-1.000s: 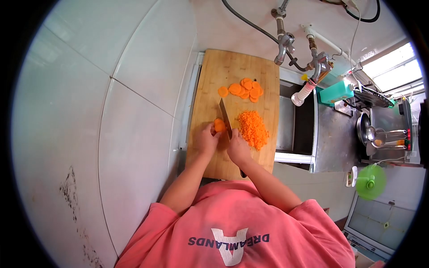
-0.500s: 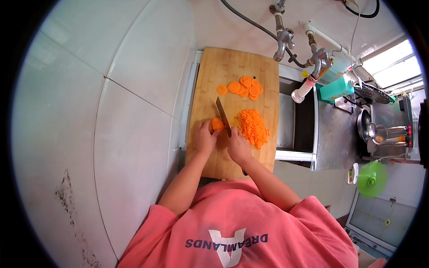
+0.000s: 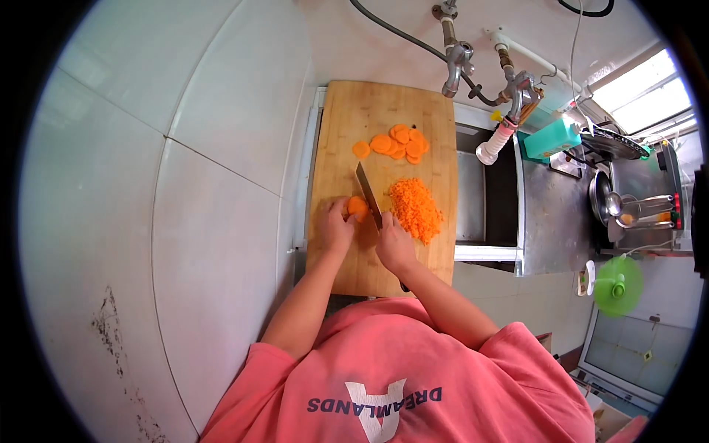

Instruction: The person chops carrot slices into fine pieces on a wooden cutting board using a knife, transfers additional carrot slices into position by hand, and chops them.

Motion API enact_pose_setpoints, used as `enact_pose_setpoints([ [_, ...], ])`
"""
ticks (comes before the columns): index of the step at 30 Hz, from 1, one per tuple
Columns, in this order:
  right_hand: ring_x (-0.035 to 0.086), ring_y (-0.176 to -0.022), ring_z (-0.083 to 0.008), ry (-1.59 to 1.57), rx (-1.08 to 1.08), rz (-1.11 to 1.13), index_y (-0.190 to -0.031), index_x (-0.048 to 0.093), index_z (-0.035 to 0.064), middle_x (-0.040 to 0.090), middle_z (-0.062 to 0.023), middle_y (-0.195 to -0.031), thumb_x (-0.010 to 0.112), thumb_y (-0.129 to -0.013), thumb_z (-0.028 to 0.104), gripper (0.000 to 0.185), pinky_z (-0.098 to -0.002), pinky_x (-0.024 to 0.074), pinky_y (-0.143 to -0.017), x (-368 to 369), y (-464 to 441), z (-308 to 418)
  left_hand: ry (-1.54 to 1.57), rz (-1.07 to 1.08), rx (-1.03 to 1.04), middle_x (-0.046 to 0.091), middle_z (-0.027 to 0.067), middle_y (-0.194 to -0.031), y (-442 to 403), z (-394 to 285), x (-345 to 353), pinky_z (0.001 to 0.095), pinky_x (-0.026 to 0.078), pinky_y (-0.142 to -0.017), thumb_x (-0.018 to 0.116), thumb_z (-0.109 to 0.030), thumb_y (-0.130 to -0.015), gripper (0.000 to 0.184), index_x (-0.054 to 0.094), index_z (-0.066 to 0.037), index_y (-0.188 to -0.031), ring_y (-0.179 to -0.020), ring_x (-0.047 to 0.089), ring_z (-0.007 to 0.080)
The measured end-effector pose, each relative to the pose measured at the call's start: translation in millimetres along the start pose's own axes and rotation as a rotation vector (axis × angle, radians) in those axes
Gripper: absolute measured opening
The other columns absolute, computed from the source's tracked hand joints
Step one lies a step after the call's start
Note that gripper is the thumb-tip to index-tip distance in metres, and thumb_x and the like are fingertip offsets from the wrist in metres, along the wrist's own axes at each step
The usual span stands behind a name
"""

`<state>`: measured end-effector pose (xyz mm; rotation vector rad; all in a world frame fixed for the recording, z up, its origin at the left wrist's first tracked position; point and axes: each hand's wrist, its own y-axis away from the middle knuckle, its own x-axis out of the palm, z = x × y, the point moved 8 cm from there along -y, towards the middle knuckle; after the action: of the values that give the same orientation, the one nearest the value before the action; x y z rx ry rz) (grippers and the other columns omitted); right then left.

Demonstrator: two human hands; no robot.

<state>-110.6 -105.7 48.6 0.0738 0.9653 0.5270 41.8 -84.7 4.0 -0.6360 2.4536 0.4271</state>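
Note:
My left hand (image 3: 339, 224) is closed round a piece of carrot (image 3: 357, 207) on the wooden cutting board (image 3: 340, 111). In my right hand (image 3: 394, 240) is a knife (image 3: 368, 193), its blade angled up and to the left, just right of the carrot piece. A heap of finely chopped carrot (image 3: 416, 210) lies to the right of the blade. Farther up the board are several overlapping carrot slices (image 3: 399, 142), with one slice (image 3: 361, 150) lying apart at their left.
A sink (image 3: 470, 196) adjoins the board's right side, with metal taps (image 3: 458, 66) above. Farther right are a teal bottle (image 3: 554, 139), a pan (image 3: 600, 198), ladles (image 3: 614, 203) and a green fan (image 3: 619, 286). A tiled wall (image 3: 214, 177) stands left.
The camera view has shifted slightly, moving the board and taps left in the picture. Both hands keep their holds on the carrot piece and knife, whose tip has tilted slightly left.

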Motion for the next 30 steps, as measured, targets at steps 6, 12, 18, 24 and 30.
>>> enact_pose_setpoints([
  [6, 0.057, -0.084, -0.0457, 0.054, -0.020, 0.029, -0.106, 0.039, 0.0016, 0.055, -0.0257, -0.100, 0.049, -0.077, -0.001, 0.030, -0.0535, 0.0452, -0.072, -0.9, 3.1, 5.0, -0.120, -0.121, 0.285, 0.059, 0.0094, -0.108, 12.2, -20.9, -11.1, 0.0372, 0.048, -0.080, 0.068, -0.006, -0.074, 0.031, 0.063, -0.005, -0.105, -0.094, 0.058, 0.0291],
  [12, 0.060, -0.081, -0.0438, 0.085, -0.051, -0.028, -0.105, 0.038, 0.0049, 0.055, -0.0217, -0.098, 0.064, -0.068, 0.004, 0.046, -0.0494, 0.0500, -0.067, 3.0, 3.9, 0.3, -0.341, -0.044, 0.657, 0.062, 0.0096, -0.113, 30.0, -34.9, 4.1, 0.0376, 0.045, -0.090, 0.063, -0.005, -0.074, 0.031, 0.065, -0.005, -0.105, -0.104, 0.054, 0.0288],
  [18, 0.060, -0.080, -0.0447, 0.082, -0.022, -0.013, -0.108, 0.037, 0.0047, 0.055, -0.0230, -0.099, 0.062, -0.071, 0.006, 0.045, -0.0501, 0.0497, -0.068, 3.3, -0.2, 3.2, -0.358, -0.021, 0.670, 0.063, 0.0089, -0.109, 33.4, -35.7, -0.2, 0.0369, 0.045, -0.091, 0.062, -0.001, -0.071, 0.033, 0.066, -0.005, -0.103, -0.105, 0.054, 0.0270],
  [24, 0.060, -0.078, -0.0456, 0.056, -0.027, -0.013, -0.104, 0.037, 0.0040, 0.056, -0.0241, -0.098, 0.055, -0.076, 0.006, 0.034, -0.0511, 0.0492, -0.067, 6.6, -1.8, 0.6, -0.358, -0.033, 0.670, 0.064, 0.0071, -0.109, 32.8, -31.3, 1.2, 0.0358, 0.045, -0.090, 0.065, 0.000, -0.069, 0.033, 0.068, -0.007, -0.101, -0.104, 0.055, 0.0263],
  [30, 0.059, -0.078, -0.0469, 0.045, -0.017, -0.023, -0.099, 0.035, 0.0015, 0.056, -0.0261, -0.096, 0.055, -0.076, 0.004, 0.030, -0.0516, 0.0489, -0.066, 5.7, -2.9, 1.6, -0.318, -0.097, 0.731, 0.065, 0.0062, -0.102, 33.2, -29.3, -4.0, 0.0352, 0.048, -0.086, 0.066, -0.002, -0.068, 0.022, 0.069, -0.006, -0.090, -0.098, 0.058, 0.0257],
])
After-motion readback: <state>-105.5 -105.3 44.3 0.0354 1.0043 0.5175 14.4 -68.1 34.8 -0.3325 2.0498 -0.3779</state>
